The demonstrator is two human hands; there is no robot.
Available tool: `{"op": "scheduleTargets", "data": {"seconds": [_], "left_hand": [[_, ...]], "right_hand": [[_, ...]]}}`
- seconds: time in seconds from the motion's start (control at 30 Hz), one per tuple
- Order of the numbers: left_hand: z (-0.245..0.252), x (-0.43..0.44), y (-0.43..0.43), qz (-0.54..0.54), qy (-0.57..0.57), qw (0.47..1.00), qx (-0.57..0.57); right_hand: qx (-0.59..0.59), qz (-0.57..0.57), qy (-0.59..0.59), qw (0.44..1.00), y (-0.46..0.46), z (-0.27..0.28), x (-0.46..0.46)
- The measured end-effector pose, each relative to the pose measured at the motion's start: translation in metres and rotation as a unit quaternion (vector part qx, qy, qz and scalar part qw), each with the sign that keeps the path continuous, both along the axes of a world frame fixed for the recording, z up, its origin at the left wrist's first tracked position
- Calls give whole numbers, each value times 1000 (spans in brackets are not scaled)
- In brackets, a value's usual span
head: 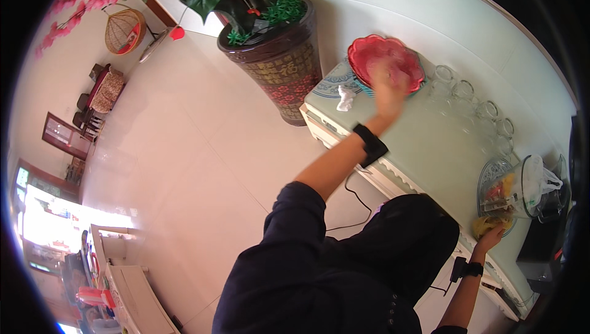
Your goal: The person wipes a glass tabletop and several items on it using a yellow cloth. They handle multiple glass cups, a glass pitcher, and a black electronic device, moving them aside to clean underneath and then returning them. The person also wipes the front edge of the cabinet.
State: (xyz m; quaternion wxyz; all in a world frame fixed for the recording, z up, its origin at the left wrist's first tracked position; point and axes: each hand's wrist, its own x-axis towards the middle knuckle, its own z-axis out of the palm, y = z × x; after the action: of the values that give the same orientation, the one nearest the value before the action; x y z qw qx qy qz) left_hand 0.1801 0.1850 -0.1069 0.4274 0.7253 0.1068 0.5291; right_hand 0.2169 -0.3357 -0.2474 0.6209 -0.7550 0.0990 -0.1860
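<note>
A scalloped red bowl rests at the far end of a long pale cabinet top. My left hand, blurred by motion, reaches over this bowl; its fingers and whatever they touch are unclear. Under the red bowl shows a teal rim. Crumpled white tissue lies close by. At the cabinet's other end my right hand grips a yellow cloth, beside a large glass jar containing colourful packets. Part of the jar's patterned plate is visible.
Several clear glass mugs line the wall side of the cabinet. A large plant pot stands on the floor past its far end. A black cable hangs by the cabinet front. Near the jar sits a dark box.
</note>
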Motion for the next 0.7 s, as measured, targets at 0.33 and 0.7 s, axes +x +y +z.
{"op": "scheduleTargets", "data": {"seconds": [0.33,0.7], "left_hand": [[6,-1,-290,-477,154,865,29],[35,-8,-339,-405,210,882,-115]], "right_hand": [[-59,94,-75,991,1,32,20],[328,234,-73,912,-7,198,51]]}}
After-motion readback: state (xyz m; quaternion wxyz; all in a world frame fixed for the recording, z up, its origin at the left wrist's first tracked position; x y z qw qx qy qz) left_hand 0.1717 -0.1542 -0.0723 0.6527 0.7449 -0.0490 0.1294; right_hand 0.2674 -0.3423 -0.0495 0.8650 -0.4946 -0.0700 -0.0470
